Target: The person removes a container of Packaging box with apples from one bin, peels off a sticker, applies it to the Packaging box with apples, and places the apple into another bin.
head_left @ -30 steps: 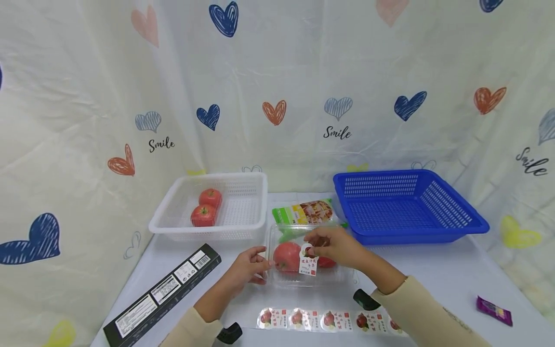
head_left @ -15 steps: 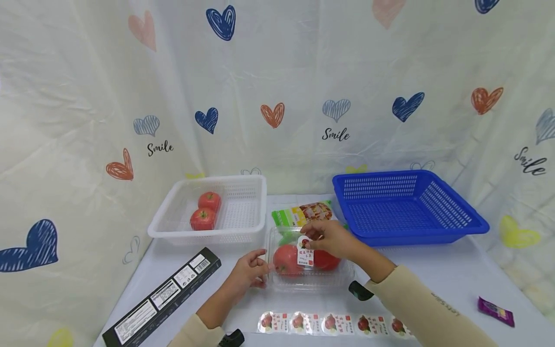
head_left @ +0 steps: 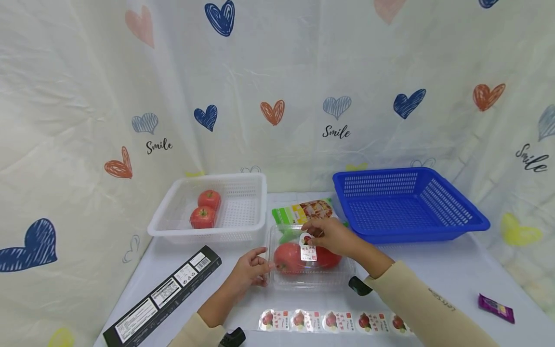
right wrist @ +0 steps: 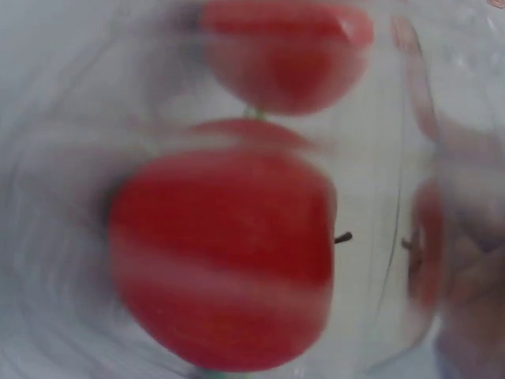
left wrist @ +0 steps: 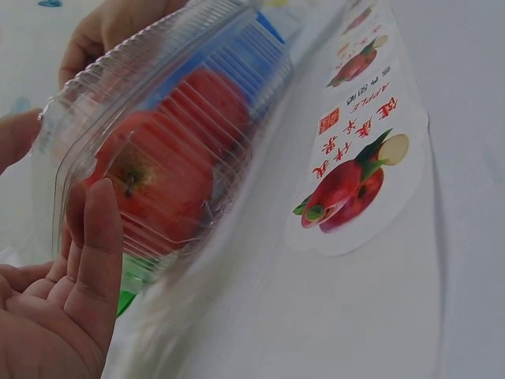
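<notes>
A clear plastic clamshell box point(head_left: 312, 280) with red apples point(head_left: 287, 258) inside stands at the middle of the table. My left hand point(head_left: 246, 271) holds its left edge between thumb and fingers; in the left wrist view the fingers point(left wrist: 101, 237) lie along the box's ribbed side. Over the lid, my right hand point(head_left: 331, 236) pinches the round top of a white apple sticker point(head_left: 309, 253), whose printed lower part overlaps the lid. Apples point(right wrist: 225, 253) fill the blurred right wrist view, seen through clear plastic. A strip of apple stickers point(head_left: 305, 321) lies in front of the box.
At the back left is a white basket point(head_left: 244, 231) with two apples point(head_left: 203, 217); at the back right, a blue basket point(head_left: 412, 236). A snack bag point(head_left: 303, 210) lies behind the box. A long black carton point(head_left: 162, 294) lies left, a purple packet point(head_left: 496, 308) far right.
My right hand has shifted slightly back and left with the sticker, which now sits higher over the lid. My left hand stays at the box's left edge.
</notes>
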A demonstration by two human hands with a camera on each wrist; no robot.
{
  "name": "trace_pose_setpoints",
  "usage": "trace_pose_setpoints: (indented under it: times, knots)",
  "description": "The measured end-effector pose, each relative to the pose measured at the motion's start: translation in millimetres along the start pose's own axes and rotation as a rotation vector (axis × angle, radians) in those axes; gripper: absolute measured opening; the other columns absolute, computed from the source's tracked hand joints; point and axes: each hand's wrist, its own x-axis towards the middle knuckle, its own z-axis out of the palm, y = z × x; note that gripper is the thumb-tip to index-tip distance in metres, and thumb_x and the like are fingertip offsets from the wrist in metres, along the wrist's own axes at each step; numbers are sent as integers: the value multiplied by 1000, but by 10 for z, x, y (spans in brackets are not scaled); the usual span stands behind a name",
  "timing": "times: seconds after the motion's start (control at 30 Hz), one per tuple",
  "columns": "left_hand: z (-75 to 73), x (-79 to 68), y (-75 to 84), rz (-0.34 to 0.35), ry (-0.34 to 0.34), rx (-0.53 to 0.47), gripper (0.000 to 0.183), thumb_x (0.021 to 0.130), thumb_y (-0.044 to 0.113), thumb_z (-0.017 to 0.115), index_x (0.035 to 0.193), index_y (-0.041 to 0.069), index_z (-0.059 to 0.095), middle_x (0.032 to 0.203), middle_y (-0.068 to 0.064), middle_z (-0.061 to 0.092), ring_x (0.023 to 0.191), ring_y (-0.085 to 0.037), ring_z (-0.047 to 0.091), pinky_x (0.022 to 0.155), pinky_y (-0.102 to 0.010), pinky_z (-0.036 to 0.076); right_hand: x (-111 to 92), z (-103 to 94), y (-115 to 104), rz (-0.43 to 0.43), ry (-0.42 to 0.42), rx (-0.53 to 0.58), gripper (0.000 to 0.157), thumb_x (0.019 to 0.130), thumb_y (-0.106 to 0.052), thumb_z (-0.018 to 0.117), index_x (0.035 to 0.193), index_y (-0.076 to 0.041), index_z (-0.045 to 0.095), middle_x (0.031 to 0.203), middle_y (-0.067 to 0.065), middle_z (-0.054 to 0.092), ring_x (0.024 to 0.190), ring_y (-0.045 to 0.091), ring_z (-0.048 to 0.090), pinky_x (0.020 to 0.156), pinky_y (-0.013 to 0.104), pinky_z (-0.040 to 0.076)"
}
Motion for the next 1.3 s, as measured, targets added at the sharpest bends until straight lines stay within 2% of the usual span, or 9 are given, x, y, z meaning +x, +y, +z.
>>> trace_pose_setpoints:
  times: [0.37,0.73,1.3]
  knots:
    - [8,-18,9,2,-9,6,78,85,23,77,145,-2,34,92,-5,63,65,-16,58,63,-32,57,16,40,17,17,-14,-67,28,85,-7,74,112,-14,70,92,-8,65,85,11,60,76,30,54]
    - [15,-25,14,-7,-7,8,74,87,21,75,145,-1,35,93,-6,63,66,-16,58,64,-33,57,9,55,10,90,5,-53,29,85,-5,74,113,-10,69,90,-7,65,85,13,60,76,32,54]
    - [16,-27,25,-14,-5,8,75,86,23,76,145,-1,35,93,-6,63,67,-17,59,65,-33,57,51,91,52,98,-6,-101,32,85,-11,76,116,-10,69,90,-8,64,88,13,59,78,32,54]
